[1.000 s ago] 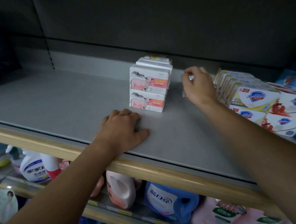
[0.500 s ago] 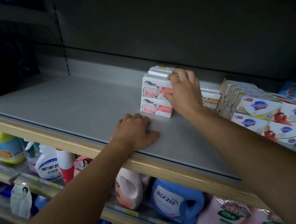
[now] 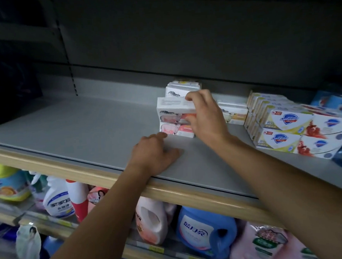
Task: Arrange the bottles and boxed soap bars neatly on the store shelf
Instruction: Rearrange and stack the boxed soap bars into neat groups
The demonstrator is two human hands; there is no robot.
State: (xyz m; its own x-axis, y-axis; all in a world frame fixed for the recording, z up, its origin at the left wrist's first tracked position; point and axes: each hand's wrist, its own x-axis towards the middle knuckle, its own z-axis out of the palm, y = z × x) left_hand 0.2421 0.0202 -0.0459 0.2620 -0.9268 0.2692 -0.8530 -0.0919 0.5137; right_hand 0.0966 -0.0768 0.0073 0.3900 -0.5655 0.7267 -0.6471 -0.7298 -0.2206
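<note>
On the grey shelf (image 3: 75,125), white and pink soap boxes (image 3: 171,129) stand in a small stack near the middle. My right hand (image 3: 204,115) grips the top front soap box (image 3: 172,107) of that stack, thumb on its front and fingers over its top, and the box sits tilted. More boxes of the same kind (image 3: 181,86) stand behind it. My left hand (image 3: 153,154) rests flat on the shelf just in front of the stack, fingertips close to the lowest box.
Another white soap box (image 3: 235,113) lies right of the stack. Blue-and-white shield-logo soap boxes (image 3: 290,128) fill the right end. The wooden shelf edge (image 3: 68,173) runs across the front. Detergent bottles (image 3: 204,233) and a spray bottle (image 3: 58,202) stand on the shelf below.
My right hand came left from the right-hand boxes to the stack and now grips and tilts the top front box. My left hand stays on the shelf, edging nearer the stack.
</note>
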